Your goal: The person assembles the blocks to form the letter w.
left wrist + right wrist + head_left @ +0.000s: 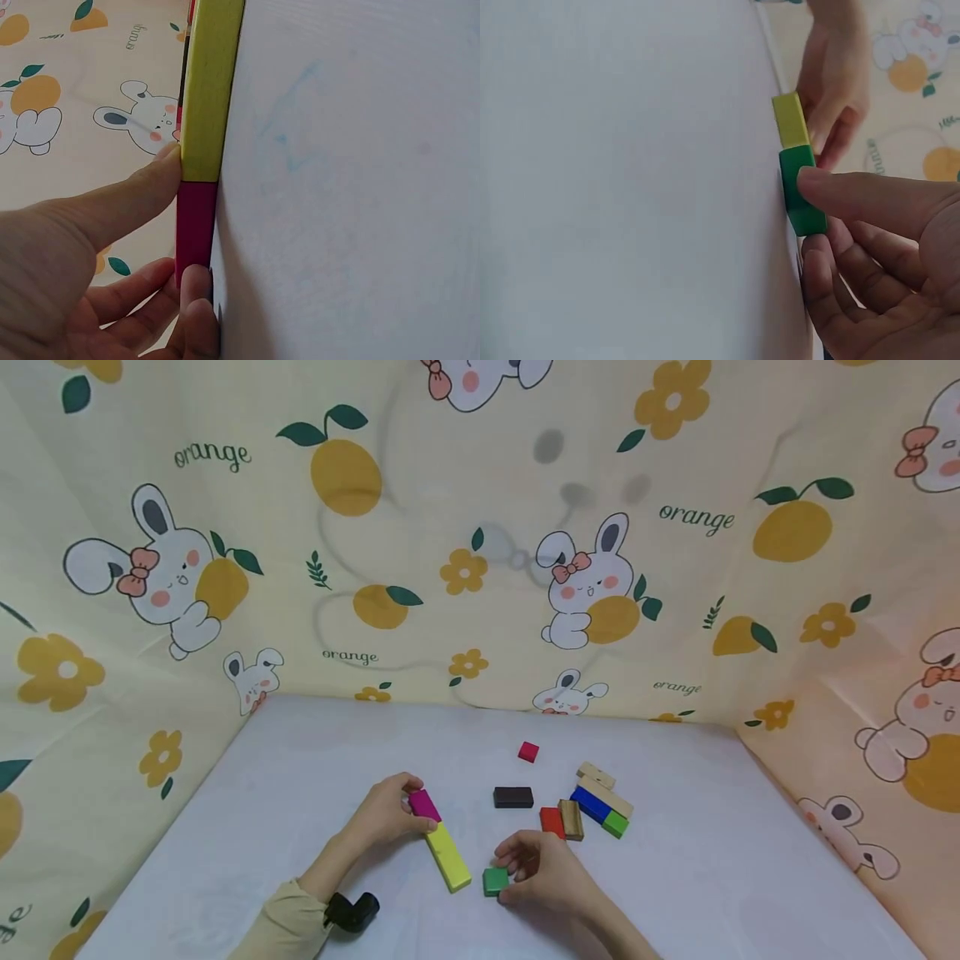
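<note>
In the head view, my left hand [386,814] holds a magenta block [424,806], fingertips at its far end and thumb near its seam with a long yellow block [448,857]. The two blocks lie end to end in one line on the table. The left wrist view shows the thumb beside the seam and fingers curled at the end of the magenta block [196,229]. To the right, my right hand [551,872] pinches a dark green block [495,882] between thumb and fingers. A gap separates this green block from the yellow one in the head view.
Beyond the right hand lie a black block [513,797], a red block [552,821] and a brown block [572,820]. Farther right, two tan blocks, a blue block [590,806] and a light green block [615,824] sit together. One small red block [528,752] lies farther back.
</note>
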